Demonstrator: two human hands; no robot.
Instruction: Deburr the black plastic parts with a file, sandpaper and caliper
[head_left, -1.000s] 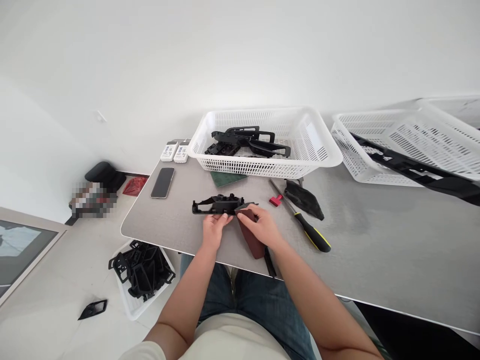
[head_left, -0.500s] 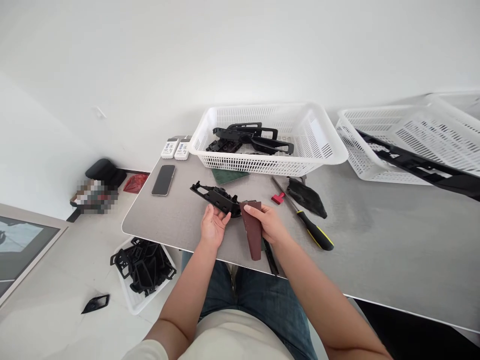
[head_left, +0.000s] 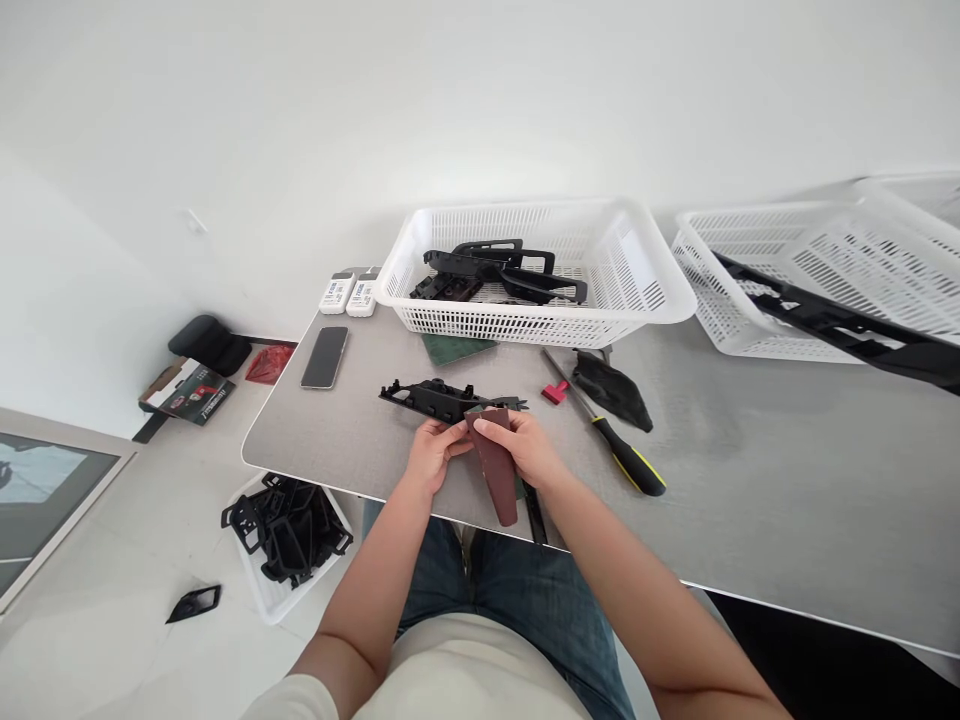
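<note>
A long black plastic part (head_left: 435, 398) is level above the grey table (head_left: 360, 430), near its front edge. My left hand (head_left: 433, 455) is closed at the near side of this part, fingers curled toward its underside. My right hand (head_left: 529, 447) pinches a dark red sheet (head_left: 496, 475), thumb on top, its wide lower end hanging toward me. The sheet's upper edge overlaps the black part's near side and hides where the two meet. A narrow black strip (head_left: 535, 515) lies below my right hand, over the table edge.
Behind stands a white basket (head_left: 540, 325) with black parts. Right of my hands lie a screwdriver (head_left: 630, 458), a red piece (head_left: 555, 392) and a black pouch (head_left: 611, 390). A phone (head_left: 325, 358) rests at left. More white baskets (head_left: 780, 345) hold a long black part.
The black part has turned to lie more level, its right end now showing past the sheet. My left hand has curled in, and my right hand with the red sheet has moved slightly left.
</note>
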